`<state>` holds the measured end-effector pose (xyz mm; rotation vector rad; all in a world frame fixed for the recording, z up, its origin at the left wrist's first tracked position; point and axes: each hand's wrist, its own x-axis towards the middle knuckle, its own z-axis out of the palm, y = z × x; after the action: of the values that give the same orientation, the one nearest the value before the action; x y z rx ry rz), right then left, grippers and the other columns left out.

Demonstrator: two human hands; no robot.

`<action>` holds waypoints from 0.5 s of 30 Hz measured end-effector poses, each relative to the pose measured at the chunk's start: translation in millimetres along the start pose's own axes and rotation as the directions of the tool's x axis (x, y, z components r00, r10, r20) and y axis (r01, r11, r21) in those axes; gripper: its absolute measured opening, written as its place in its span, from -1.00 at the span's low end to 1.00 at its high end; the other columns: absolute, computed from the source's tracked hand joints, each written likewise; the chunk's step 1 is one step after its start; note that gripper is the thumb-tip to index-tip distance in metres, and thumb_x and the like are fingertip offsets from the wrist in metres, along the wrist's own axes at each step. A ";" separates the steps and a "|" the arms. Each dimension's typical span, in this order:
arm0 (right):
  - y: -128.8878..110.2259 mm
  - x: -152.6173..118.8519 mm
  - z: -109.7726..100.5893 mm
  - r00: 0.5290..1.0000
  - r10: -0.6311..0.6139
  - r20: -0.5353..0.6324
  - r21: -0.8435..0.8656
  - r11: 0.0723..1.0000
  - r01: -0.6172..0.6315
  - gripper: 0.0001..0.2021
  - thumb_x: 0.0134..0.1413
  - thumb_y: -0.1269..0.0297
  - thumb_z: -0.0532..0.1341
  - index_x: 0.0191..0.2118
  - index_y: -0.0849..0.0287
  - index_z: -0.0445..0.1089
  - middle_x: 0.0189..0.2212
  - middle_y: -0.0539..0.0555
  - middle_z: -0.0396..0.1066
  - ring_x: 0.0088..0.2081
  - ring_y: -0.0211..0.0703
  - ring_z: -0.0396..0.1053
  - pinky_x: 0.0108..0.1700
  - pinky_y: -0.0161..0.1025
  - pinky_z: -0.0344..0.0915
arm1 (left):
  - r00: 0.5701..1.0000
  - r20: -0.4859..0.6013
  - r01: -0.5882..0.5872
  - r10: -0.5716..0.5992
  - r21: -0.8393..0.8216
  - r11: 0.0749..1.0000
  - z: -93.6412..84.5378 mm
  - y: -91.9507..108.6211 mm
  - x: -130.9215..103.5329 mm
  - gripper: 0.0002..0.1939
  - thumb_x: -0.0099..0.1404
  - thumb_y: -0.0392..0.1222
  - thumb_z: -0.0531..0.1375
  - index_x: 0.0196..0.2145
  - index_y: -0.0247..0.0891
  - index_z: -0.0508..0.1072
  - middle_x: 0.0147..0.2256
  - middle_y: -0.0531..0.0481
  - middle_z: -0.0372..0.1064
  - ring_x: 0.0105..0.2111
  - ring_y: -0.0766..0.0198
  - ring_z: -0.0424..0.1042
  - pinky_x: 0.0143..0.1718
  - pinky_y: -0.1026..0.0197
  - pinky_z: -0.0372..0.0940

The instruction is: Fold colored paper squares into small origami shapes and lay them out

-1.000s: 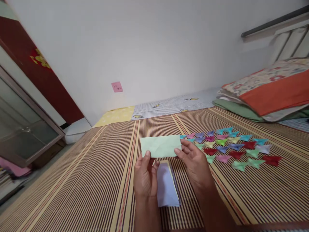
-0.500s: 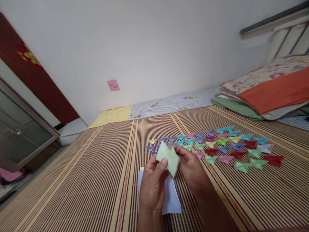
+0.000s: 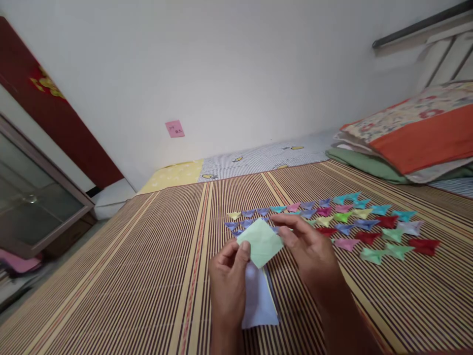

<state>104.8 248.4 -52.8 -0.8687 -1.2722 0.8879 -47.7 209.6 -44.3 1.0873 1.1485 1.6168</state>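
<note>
A pale green folded sheet of origami paper [image 3: 261, 242] is held up as a diamond above the mat. My left hand [image 3: 229, 276] pinches its left corner, thumb in front and fingers behind. At the opposite corner is my right hand [image 3: 312, 251], thumb and fingers apart; its thumb tip comes close to the paper's edge, and I cannot tell whether it touches. Below the hands lies a stack of blue-lilac paper [image 3: 258, 305], partly covered by my left hand. Rows of small folded paper pieces [image 3: 365, 224] in many colours spread out behind and to the right.
A striped woven mat [image 3: 148, 276] covers the bed. Folded bedding [image 3: 417, 138] is piled at the right. Beyond the mat's far edge, patterned cloth [image 3: 251, 160] runs along the wall. A glass-fronted cabinet [image 3: 33, 192] stands at the left.
The green paper has gone from a partly raised, pointed shape to a flat diamond. My right hand has loosened its fingers and shifted slightly right; my left hand keeps its pinch.
</note>
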 end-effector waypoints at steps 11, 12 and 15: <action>3.1 2.0 -3.9 0.959 -0.118 0.258 -0.036 0.991 0.131 -0.84 0.11 0.48 0.28 -0.28 0.03 0.50 0.04 0.08 0.44 0.11 0.02 0.41 0.19 0.05 0.26 | 0.985 -0.166 -0.028 0.047 0.110 0.994 -17.9 -10.7 7.0 -0.64 0.23 0.10 0.37 -0.22 -0.26 0.68 -0.31 -0.06 0.52 -0.42 0.31 0.41 -0.37 0.29 0.34; 2.8 1.8 -4.0 0.957 -0.111 0.268 -0.035 0.992 0.124 -0.85 0.09 0.49 0.28 -0.31 0.05 0.49 0.04 0.08 0.43 0.10 0.03 0.42 0.17 0.05 0.27 | 0.982 -0.189 -0.010 0.025 0.080 0.997 -18.8 -11.0 8.0 -0.64 0.18 0.04 0.42 -0.18 -0.26 0.67 -0.32 -0.04 0.52 -0.44 0.33 0.41 -0.40 0.31 0.33; -0.7 1.0 -3.9 0.941 -0.079 0.328 -0.108 0.987 0.120 -0.80 0.05 0.52 0.27 -0.29 0.03 0.51 0.09 0.07 0.41 0.13 0.02 0.40 0.18 0.03 0.26 | 0.967 -0.253 0.017 -0.024 -0.030 0.999 -21.8 -11.9 9.1 -0.52 0.09 -0.10 0.49 -0.03 -0.26 0.61 -0.49 0.09 0.41 -0.50 0.36 0.38 -0.44 0.35 0.31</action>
<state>108.8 248.9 -52.1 -0.7687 -1.6581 0.9004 -69.0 216.0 -58.6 0.8653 1.2926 1.7880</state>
